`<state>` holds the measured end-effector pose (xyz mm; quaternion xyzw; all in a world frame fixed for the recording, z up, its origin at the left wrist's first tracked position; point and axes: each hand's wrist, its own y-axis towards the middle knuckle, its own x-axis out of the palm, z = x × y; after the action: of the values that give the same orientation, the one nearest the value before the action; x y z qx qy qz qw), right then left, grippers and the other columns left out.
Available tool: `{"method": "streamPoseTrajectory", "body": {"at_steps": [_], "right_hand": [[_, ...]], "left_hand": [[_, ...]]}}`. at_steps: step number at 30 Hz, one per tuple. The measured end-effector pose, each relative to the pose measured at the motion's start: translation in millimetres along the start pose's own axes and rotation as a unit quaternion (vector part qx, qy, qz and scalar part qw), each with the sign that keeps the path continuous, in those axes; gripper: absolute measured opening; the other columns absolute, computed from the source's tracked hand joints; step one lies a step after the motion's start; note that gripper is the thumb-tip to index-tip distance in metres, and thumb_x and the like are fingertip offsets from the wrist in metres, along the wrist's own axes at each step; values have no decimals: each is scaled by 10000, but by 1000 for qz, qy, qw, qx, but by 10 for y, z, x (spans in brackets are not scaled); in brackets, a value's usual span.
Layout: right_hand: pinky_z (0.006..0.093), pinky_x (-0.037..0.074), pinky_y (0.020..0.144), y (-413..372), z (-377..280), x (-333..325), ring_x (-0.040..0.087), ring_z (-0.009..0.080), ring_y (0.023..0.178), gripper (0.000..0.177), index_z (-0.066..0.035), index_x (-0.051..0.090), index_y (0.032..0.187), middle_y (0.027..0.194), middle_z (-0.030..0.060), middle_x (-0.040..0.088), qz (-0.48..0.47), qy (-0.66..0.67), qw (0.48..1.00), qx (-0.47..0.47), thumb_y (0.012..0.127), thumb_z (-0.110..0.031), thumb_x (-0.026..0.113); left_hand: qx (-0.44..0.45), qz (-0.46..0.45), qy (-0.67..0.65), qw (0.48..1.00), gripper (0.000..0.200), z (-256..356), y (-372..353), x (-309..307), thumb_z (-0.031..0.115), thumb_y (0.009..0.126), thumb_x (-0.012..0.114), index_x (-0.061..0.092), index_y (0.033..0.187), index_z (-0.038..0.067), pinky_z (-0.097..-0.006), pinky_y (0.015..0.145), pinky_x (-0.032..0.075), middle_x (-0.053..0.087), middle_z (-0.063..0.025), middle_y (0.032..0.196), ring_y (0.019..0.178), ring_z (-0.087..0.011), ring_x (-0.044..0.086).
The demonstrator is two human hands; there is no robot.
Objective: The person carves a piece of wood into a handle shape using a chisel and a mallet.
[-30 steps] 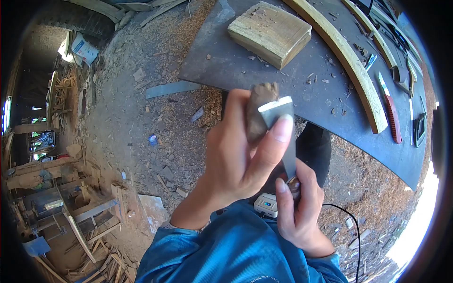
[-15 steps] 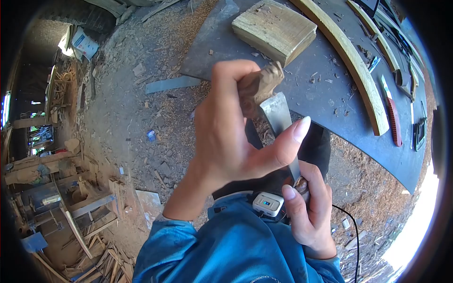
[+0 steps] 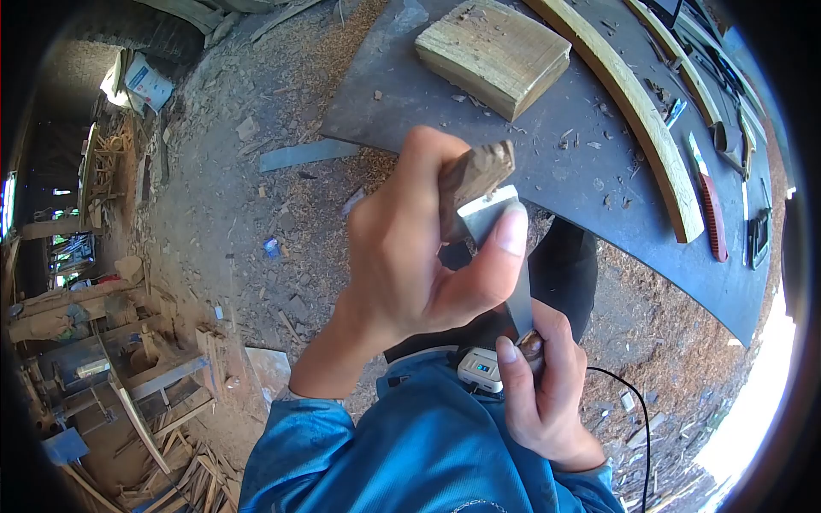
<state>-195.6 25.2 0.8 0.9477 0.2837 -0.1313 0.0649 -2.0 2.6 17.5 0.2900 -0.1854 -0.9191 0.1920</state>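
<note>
Dead centre of the view, the left hand [image 3: 410, 256] has clamped down again. Half a second ago its thumb was flicked out and off the steel, and the wood [image 3: 475, 175] was held a bit higher with the blade bare underneath it. Now the thumb [image 3: 505, 244] is pressed flat on the chisel [image 3: 516, 295] right by the cutting edge, much like a second ago. The wood has also turned a little, so its rough end points to about 1 o'clock.

My guess is that was a quick regrip between cuts and the blade is now braced for another paring push. That's only a read from how it all sits.

Hands right now:
- Left hand is curled tight round the wood, fingers wrapped over the top and no gap showing. The thumb pins the blade against the wood's lower side.
- Right hand [image 3: 543, 393] sits at 5 o'clock from the left, closed in a fist round the chisel's handle end, just above the blue sleeve. The handle is mostly buried in the fist.

The wood is up in the air, well clear of the table [image 3: 402, 111]. A block [image 3: 492, 51] lies at 12 o'clock, a curved strip [image 3: 637, 115] at 2 o'clock, and some tools [image 3: 710, 214] at 3 o'clock.
</note>
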Motion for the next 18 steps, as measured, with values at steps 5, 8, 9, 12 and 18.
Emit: {"method": "streamPoseTrajectory", "body": {"at_steps": [5, 8, 9, 12, 18], "right_hand": [[305, 460, 476, 59, 86, 139, 626, 173, 570, 407, 37, 592, 1246, 792, 103, 621, 95, -135, 982, -89, 871, -18, 741], [308, 470, 486, 83, 70, 104, 625, 184, 576, 419, 48, 586, 1254, 797, 106, 625, 74, -106, 987, -91, 869, -10, 740], [310, 480, 504, 91, 40, 72, 629, 190, 587, 415, 51, 587, 1254, 802, 109, 629, 63, -89, 990, -85, 873, -12, 739], [322, 510, 589, 53, -80, -80, 651, 221, 649, 396, 64, 587, 1256, 831, 130, 652, -26, 3, 1000, 9, 902, -41, 730], [333, 520, 656, 39, -132, -207, 660, 241, 706, 383, 73, 584, 1265, 859, 148, 666, -66, 40, 996, 51, 942, -87, 711]], "left_hand": [[-105, -3, -96, 990, 341, 116, -77, 28, 277, 906, 645, 540, 1053, -12, -249, 608, 431, 550, -13, 769, 670, -80, 506], [-138, 8, -158, 978, 381, 161, -66, 59, 274, 904, 676, 502, 1099, -3, -231, 649, 410, 524, -9, 833, 720, -62, 471], [-108, 11, -142, 984, 382, 123, -41, 53, 265, 898, 685, 500, 1101, -1, -234, 654, 411, 521, -14, 850, 728, -61, 469], [-59, 28, -94, 993, 461, 26, 6, 10, 264, 817, 743, 484, 1103, 11, -256, 664, 411, 495, -32, 895, 747, -77, 446], [130, 28, 70, 989, 539, -135, 169, -80, 315, 716, 750, 501, 1076, 0, -262, 632, 406, 501, -32, 839, 705, -112, 440]]}}
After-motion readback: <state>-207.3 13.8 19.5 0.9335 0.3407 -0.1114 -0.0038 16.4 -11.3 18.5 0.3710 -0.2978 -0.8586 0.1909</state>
